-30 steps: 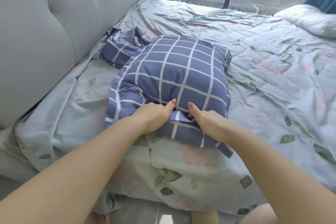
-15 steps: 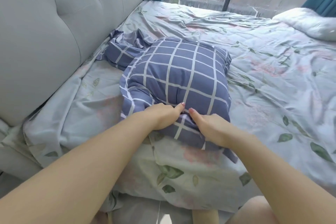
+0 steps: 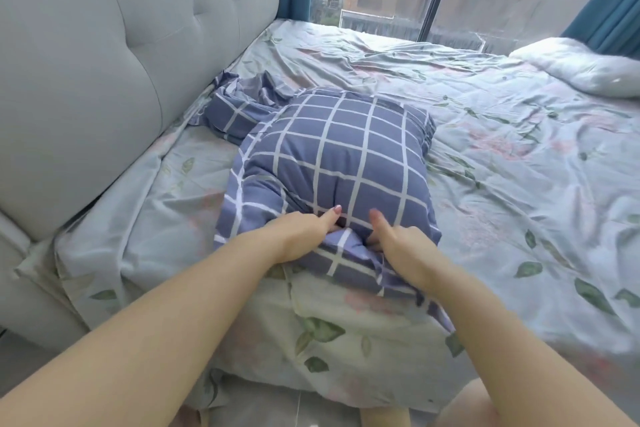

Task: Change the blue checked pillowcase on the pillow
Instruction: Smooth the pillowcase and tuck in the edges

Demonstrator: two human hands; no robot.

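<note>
The pillowcase (image 3: 339, 156) lay on the bed (image 3: 502, 184), near its front edge and toward the headboard (image 3: 121, 62) side, and it was round and full, so the pillow seemed to be inside it almost completely, though the pillow itself was covered and could not be seen. Only the near end looked unfinished: a loose flap of the checked cloth hung there over the front edge of the bed. The left hand (image 3: 301, 236) grasped this flap with fingers curled under the fold and the thumb laid on the bulge. The right hand (image 3: 401, 250), just beside it, grasped the same flap in the same way. Behind the pillowcase, against the headboard, lay a second checked cloth (image 3: 239, 107), crumpled and flat. It was probably the other case, but I could not tell which of the two was the old one. If the case in the hands was the new one, the work was nearly done and only closing and smoothing the opening was left; if it was the old one, the removing had hardly begun. A white pillow (image 3: 581, 69) rested at the far right corner of the bed. No brand, label or writing could be read anywhere.
</note>
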